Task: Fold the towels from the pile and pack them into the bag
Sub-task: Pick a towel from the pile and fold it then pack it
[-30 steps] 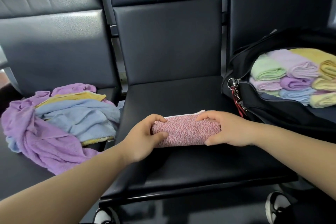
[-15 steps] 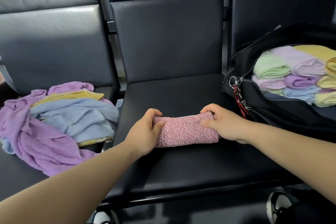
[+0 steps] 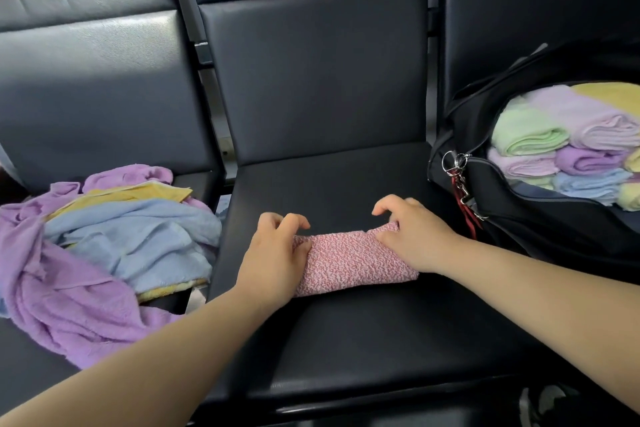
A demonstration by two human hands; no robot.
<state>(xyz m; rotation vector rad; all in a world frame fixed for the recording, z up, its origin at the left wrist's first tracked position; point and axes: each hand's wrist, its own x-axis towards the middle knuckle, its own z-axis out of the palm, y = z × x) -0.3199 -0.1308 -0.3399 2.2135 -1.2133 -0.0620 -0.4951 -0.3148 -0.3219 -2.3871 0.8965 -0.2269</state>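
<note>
left hand (image 3: 273,253), right hand (image 3: 415,236) hold pink towel (image 3: 349,262) ends at seat (image 3: 346,340) centre.

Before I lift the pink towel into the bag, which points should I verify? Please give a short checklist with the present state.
1. Pink-and-white speckled rolled towel lies compact on the black padded seat: ok.
2. Right hand pinches its right end: ok.
3. Left hand holds the left end firmly: cannot tell.
4. Black fabric bag with a zip stands open: ok.
5. Free room beside the folded pastel towels inside: cannot tell.
6. Loose pile of purple, blue and yellow towels lies away from the path: ok.
</note>
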